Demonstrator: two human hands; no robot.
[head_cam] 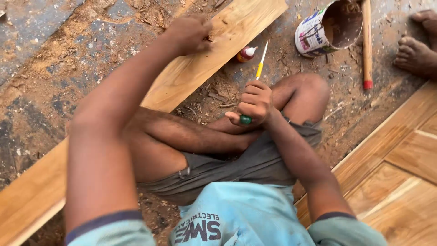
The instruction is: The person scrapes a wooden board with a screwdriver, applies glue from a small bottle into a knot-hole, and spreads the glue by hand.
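Observation:
My left hand (189, 33) is closed with fingertips pressed on a long light wooden plank (195, 68) that runs diagonally across the dusty floor; whether it pinches anything I cannot tell. My right hand (255, 102) rests on my crossed legs and grips a screwdriver (259, 68) with a yellow-green handle, its pale shaft pointing up toward the plank. A small red-bodied glue bottle (246, 53) with a white cap lies just beside the plank, near the tool's tip.
An open tin can (327, 28) lies on its side at the top right, next to a wooden stick with a red end (367, 45). Another person's bare foot (416, 52) is at the far right. A panelled wooden door (396, 168) lies at right. Sawdust covers the floor.

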